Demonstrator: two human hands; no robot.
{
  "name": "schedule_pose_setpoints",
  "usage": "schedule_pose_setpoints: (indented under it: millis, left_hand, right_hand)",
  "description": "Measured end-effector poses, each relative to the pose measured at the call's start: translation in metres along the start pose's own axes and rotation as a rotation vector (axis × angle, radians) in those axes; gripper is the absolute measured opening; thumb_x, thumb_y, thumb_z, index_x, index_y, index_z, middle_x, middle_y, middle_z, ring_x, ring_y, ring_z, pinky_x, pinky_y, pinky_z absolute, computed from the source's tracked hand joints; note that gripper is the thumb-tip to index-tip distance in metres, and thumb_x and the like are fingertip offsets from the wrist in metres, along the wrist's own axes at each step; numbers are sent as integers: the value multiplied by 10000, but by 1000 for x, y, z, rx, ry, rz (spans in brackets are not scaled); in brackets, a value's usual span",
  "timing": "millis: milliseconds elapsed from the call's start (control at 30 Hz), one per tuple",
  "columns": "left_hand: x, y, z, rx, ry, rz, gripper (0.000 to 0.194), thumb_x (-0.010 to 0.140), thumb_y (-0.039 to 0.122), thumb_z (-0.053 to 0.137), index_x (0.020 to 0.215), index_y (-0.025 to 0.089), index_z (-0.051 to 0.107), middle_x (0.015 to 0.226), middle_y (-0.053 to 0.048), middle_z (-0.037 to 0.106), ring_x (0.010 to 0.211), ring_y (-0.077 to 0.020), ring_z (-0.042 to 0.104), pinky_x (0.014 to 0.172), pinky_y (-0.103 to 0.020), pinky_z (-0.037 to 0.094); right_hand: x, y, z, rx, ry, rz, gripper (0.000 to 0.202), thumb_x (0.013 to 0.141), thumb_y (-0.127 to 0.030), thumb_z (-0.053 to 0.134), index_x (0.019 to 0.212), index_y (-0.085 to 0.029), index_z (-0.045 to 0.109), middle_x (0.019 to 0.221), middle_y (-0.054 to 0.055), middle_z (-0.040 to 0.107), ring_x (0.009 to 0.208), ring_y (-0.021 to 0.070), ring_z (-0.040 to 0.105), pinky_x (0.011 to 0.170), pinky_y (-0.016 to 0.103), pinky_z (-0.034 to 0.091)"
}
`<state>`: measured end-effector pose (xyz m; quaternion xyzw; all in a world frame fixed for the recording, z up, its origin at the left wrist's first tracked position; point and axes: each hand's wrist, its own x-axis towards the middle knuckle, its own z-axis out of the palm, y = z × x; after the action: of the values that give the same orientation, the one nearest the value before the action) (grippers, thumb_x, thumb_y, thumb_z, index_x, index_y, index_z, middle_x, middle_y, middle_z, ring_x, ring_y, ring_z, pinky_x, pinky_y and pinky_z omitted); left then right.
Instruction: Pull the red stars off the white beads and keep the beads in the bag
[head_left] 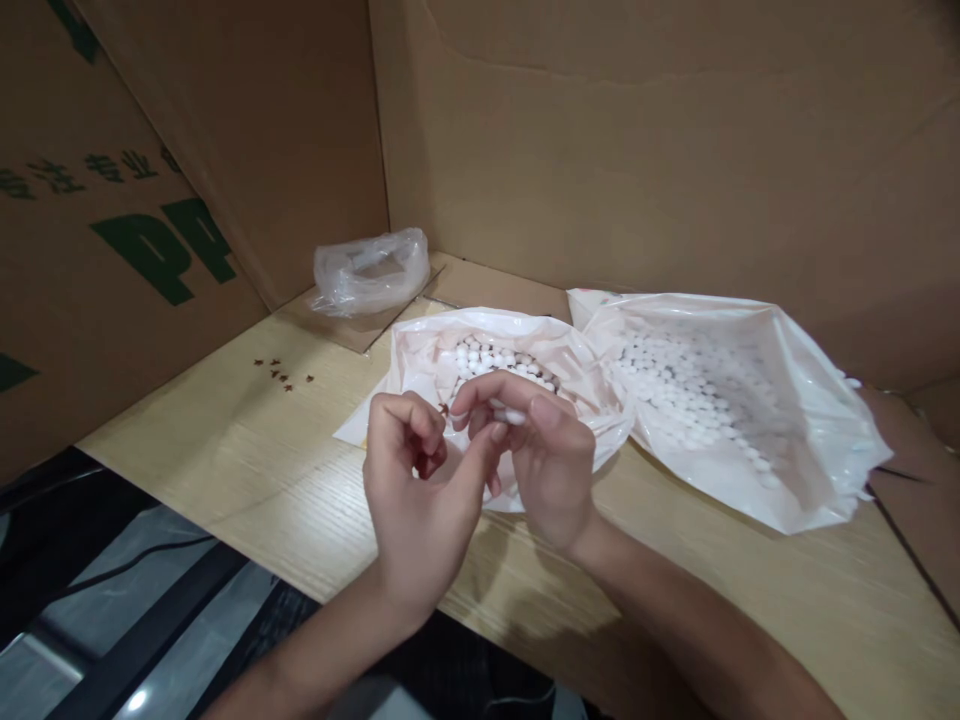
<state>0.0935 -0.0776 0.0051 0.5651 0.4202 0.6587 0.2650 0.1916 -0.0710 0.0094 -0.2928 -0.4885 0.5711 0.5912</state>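
Both hands meet over the near bag of white pieces. The right hand pinches a small white piece; the left hand curls loosely, holding nothing discernible. The cardboard wall shows green "PP" and unreadable characters.
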Motion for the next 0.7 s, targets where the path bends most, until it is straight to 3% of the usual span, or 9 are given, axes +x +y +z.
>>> schedule_pose_setpoints:
  millis: [267,567,700]
  left_hand:
    - [-5,-7,2,65,24,73,426,740,91,728,791,190,317,663,71,341,530,-25,330,454,-151,296]
    - [0,-9,1,-8,4,-12,419,725,102,733,781,194,328,682,69,356,513,-24,353,425,-133,313]
    - [4,-5,-6,3,-78,-62,416,717,149,756,802,200,352,714,66,402,507,-25,367,434,-147,331]
  right_hand:
    - [-1,1,2,19,31,15,447,839,-591,552,838,-158,665,746,19,510,500,74,421,362,162,323]
    - [1,2,3,39,46,5,459,812,-600,579,826,-151,674,719,15,518,483,67,426,365,158,325]
    - [4,1,2,81,55,13,455,811,-590,565,794,-148,672,720,35,565,507,84,464,353,148,340]
